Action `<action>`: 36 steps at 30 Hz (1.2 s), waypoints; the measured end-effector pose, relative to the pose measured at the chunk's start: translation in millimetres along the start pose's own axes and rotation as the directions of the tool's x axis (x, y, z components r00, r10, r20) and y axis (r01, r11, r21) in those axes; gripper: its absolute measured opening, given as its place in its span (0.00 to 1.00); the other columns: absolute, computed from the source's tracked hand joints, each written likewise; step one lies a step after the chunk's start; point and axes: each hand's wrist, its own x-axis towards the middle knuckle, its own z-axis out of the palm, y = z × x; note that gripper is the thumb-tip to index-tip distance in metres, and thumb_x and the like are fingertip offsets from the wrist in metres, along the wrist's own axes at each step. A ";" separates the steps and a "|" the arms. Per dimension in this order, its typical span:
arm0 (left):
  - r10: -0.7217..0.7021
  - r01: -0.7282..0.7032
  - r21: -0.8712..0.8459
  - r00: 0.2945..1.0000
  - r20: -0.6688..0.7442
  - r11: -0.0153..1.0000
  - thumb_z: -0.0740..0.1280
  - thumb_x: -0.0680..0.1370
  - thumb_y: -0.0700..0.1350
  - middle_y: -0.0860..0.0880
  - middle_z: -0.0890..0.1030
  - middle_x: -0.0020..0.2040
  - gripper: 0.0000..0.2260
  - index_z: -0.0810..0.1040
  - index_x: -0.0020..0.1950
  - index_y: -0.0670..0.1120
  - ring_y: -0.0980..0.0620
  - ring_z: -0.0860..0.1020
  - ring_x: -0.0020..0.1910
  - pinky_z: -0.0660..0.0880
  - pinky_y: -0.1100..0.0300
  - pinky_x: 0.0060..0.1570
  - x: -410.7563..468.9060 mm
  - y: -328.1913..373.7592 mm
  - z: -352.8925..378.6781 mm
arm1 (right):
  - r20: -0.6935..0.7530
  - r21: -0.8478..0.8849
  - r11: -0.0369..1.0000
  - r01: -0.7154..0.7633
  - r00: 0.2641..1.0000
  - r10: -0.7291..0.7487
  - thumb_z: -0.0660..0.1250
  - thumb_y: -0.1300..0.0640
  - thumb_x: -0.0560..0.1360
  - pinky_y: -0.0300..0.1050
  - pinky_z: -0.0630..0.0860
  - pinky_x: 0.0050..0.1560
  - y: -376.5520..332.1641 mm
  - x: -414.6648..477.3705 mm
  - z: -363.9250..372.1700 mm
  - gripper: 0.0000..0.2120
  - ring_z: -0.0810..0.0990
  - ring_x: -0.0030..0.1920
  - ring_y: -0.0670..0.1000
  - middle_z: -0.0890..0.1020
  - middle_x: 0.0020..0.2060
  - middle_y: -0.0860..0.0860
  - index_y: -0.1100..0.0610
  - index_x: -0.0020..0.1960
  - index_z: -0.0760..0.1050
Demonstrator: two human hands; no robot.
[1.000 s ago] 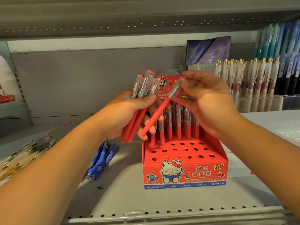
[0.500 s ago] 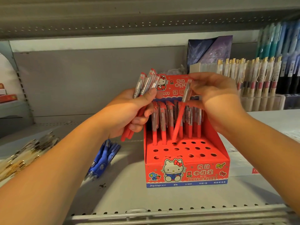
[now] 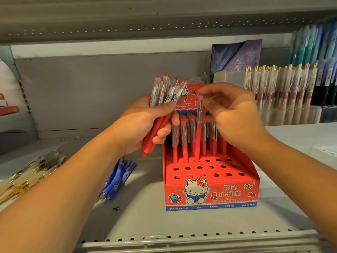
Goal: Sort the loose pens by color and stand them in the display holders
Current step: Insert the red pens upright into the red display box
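Observation:
A red Hello Kitty display holder (image 3: 209, 190) with rows of round holes stands on the grey shelf. Several red pens stand upright in its back rows. My left hand (image 3: 144, 125) grips a bundle of red pens (image 3: 164, 95) to the left of the holder, clear caps up. My right hand (image 3: 233, 114) pinches the clear top of one red pen (image 3: 199, 128), which stands nearly upright with its tip in a hole of the holder. Loose blue pens (image 3: 116, 179) lie on the shelf left of the holder.
Gold-and-clear pens (image 3: 27, 176) lie in a heap at the far left. Clear holders with gold-clipped pens (image 3: 280, 86) stand at the back right, teal and blue pens (image 3: 310, 44) behind them. A purple packet (image 3: 237, 55) leans on the back wall. The shelf's perforated front lip (image 3: 182, 240) runs below.
My right hand has swung the single red pen from slanted to nearly upright and lowered its tip into a hole. The left hand keeps its bundle in place.

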 end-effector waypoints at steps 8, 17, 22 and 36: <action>0.005 -0.005 -0.007 1.000 -0.016 1.000 0.65 0.77 0.44 0.43 0.84 0.38 0.10 0.75 0.55 0.40 0.49 0.80 0.29 0.78 0.59 0.26 1.7 -4.3 -0.8 | 0.139 -0.202 0.979 -0.024 0.989 0.053 0.67 0.65 0.75 0.59 0.82 0.43 5.5 -5.4 1.4 0.15 0.82 0.40 0.53 0.81 0.39 0.45 0.44 0.43 0.78; 0.000 0.000 0.013 1.000 0.015 1.000 0.69 0.73 0.45 0.41 0.84 0.40 0.11 0.78 0.53 0.42 0.44 0.85 0.37 0.80 0.56 0.30 0.9 -5.9 -2.5 | 0.145 -0.265 0.964 -0.013 0.988 0.053 0.67 0.61 0.72 0.60 0.80 0.41 3.6 -4.2 -1.5 0.08 0.82 0.39 0.55 0.82 0.35 0.48 0.48 0.41 0.79; 0.000 0.000 0.023 1.000 0.005 1.000 0.70 0.72 0.46 0.41 0.85 0.41 0.09 0.80 0.50 0.44 0.43 0.85 0.38 0.80 0.56 0.30 0.9 -6.9 -2.6 | 0.200 -0.393 0.920 -0.014 0.975 0.100 0.66 0.55 0.69 0.56 0.80 0.42 5.5 -5.7 -2.5 0.04 0.81 0.37 0.53 0.82 0.34 0.48 0.50 0.40 0.79; -0.075 0.071 0.046 0.993 0.090 0.996 0.68 0.73 0.46 0.43 0.85 0.40 0.12 0.77 0.54 0.43 0.46 0.85 0.35 0.80 0.58 0.29 -1.7 -6.4 0.5 | 0.096 0.254 0.947 -0.194 0.980 0.175 0.69 0.67 0.75 0.40 0.79 0.30 -15.5 -3.1 -1.1 0.07 0.84 0.41 0.51 0.84 0.42 0.53 0.56 0.49 0.77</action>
